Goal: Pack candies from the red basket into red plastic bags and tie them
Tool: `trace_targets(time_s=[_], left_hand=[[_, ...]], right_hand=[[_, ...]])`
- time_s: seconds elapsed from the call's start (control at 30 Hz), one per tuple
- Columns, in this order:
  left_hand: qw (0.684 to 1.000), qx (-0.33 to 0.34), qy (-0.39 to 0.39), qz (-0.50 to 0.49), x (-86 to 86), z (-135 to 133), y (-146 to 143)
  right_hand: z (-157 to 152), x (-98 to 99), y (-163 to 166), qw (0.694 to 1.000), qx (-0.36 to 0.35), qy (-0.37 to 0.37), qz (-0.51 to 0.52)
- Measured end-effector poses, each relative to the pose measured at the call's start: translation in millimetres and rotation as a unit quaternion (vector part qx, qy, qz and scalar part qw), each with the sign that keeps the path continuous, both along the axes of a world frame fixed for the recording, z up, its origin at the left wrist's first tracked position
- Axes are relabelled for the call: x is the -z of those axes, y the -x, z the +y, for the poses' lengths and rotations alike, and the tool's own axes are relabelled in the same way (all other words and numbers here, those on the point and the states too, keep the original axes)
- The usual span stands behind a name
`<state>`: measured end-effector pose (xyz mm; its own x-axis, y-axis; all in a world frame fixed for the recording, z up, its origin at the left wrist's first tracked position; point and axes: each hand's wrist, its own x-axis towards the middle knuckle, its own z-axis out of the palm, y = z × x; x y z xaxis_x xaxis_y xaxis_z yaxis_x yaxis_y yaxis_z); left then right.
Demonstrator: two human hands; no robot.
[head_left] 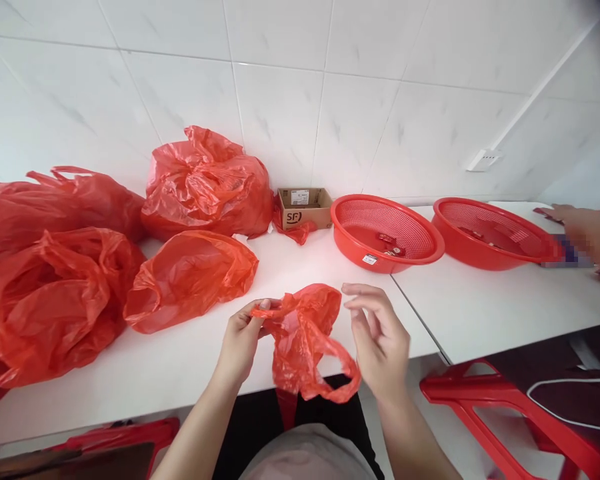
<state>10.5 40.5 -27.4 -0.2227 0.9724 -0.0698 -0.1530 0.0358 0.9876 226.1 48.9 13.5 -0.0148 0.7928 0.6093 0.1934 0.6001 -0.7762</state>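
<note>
My left hand [243, 337] pinches one handle of a red plastic bag [297, 350] in front of me at the table's front edge. The bag hangs loose and crumpled, and its other handle forms a loop low on the right. Just right of the bag is my right hand [383, 340], its fingers bent and apart with nothing in them. Beyond my left hand lies an orange-red plastic bag [195, 277], its mouth spread open on the white table [180, 370].
Full red bags [207, 190] and a heap of bags [55, 300] fill the left. A cardboard box [307, 217] stands by the wall. Red baskets [380, 257] [480, 250] hold small packets. At far right is a co-worker's hand [587, 230]; below, a red stool [480, 393].
</note>
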Motion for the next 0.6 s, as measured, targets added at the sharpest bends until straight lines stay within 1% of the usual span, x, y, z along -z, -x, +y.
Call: trace_targets(time_s=[0.03, 0.1, 0.13, 0.17, 0.2, 0.23, 0.3, 0.37, 0.43, 0.5, 0.53, 0.6], left_hand=[[1.0, -0.002, 0.005, -0.014, 0.2, -1.4, -2.2], [0.999, -0.011, 0.017, -0.043, -1.1, -3.7, -6.8], [0.998, -0.016, 0.023, -0.058, -2.6, -4.8, -8.9], [0.997, -0.02, 0.029, -0.07, -4.3, -5.7, -10.6], [0.996, -0.021, 0.031, -0.08, -6.3, -6.6, -11.8], [0.995, -0.02, 0.03, -0.09, -8.4, -7.6, -12.0], [0.991, -0.026, 0.031, -0.126, -11.8, -9.6, -8.2], [0.984, -0.046, 0.043, -0.168, -13.2, -11.7, 2.9], [0.975, -0.075, 0.063, -0.198, -11.5, -13.4, 20.7], [0.972, -0.104, 0.078, -0.197, -6.8, -14.7, 40.0], [0.97, -0.114, 0.086, -0.197, -3.9, -15.6, 47.8], [0.974, -0.113, 0.096, -0.174, 0.3, -18.8, 55.5]], right_hand=[[-14.5, -12.5, 1.8, 0.999, -0.04, -0.028, 0.006], [-36.8, -32.1, 7.8, 0.989, -0.139, -0.041, -0.025], [-42.5, -36.6, 12.4, 0.98, -0.188, -0.029, -0.063], [-43.7, -36.5, 17.8, 0.968, -0.226, -0.006, -0.112], [-40.6, -31.6, 23.6, 0.956, -0.244, 0.021, -0.161], [-33.7, -22.3, 29.1, 0.948, -0.239, 0.047, -0.207], [-11.9, 4.2, 36.0, 0.936, -0.179, 0.096, -0.288], [13.2, 30.1, 33.1, 0.902, -0.121, 0.149, -0.386], [34.0, 44.4, 20.0, 0.871, -0.094, 0.179, -0.448], [47.0, 43.9, 1.4, 0.861, -0.079, 0.186, -0.468], [50.6, 39.4, -7.7, 0.859, -0.075, 0.184, -0.471], [54.2, 27.2, -21.5, 0.85, -0.069, 0.175, -0.492]])
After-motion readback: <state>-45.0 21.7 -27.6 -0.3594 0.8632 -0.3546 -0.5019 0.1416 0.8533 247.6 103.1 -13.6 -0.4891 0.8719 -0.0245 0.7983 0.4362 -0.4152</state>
